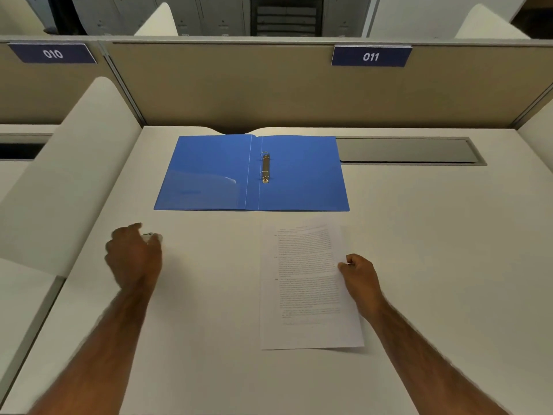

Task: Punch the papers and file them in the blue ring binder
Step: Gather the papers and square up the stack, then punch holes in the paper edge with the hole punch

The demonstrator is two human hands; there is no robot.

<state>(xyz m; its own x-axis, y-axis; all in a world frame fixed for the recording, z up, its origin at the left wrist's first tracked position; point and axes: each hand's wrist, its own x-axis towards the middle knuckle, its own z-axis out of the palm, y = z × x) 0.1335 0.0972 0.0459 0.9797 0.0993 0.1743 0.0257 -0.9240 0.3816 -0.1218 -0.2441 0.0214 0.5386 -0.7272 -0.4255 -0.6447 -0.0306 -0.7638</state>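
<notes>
The blue ring binder [299,181] lies open and flat at the back of the white desk, its metal ring mechanism [265,168] along the spine. In front of it lies a sheet of printed papers [305,283]. My right hand [360,280] pinches the papers' right edge. Over at the left, my left hand [134,253] is blurred and curls over a small whitish object with a metal part [151,236], most of it hidden under the fingers. I cannot tell what that object is or whether the hand grips it.
The white desk [209,324] is bounded by a tan partition [227,85] at the back with a label "011" [371,56]. A grey cable-tray lid [407,150] sits right of the binder. A white curved divider [68,181] stands at the left.
</notes>
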